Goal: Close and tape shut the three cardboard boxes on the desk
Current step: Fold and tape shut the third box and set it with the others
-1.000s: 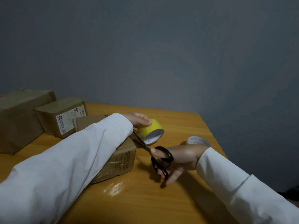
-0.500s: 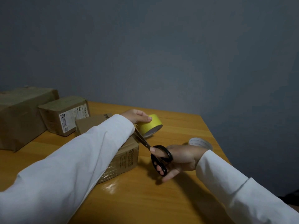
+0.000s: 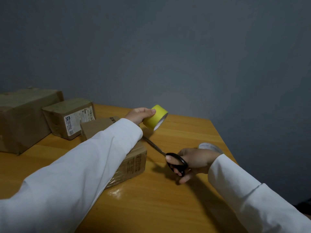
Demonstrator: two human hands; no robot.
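Three cardboard boxes stand on the wooden desk [image 3: 151, 207]: a large one [image 3: 21, 118] at far left, a medium one with a white label [image 3: 69, 116] beside it, and a small one [image 3: 131, 163] nearest me, mostly hidden under my left sleeve. My left hand [image 3: 139, 115] grips a yellow tape roll [image 3: 155, 117], lifted above the desk beyond the small box. My right hand [image 3: 193, 162] holds black-handled scissors [image 3: 175, 162], fingers through the loops. The blades point up-left toward the small box's far corner, below the roll.
A second, whitish tape roll [image 3: 209, 147] lies on the desk just behind my right hand, near the right edge. A grey wall stands behind the desk. The desk's right edge runs diagonally close to my right arm.
My left hand has raised the yellow tape roll higher and slightly right, away from the small box. My right hand with the scissors stays almost in place by the box corner.
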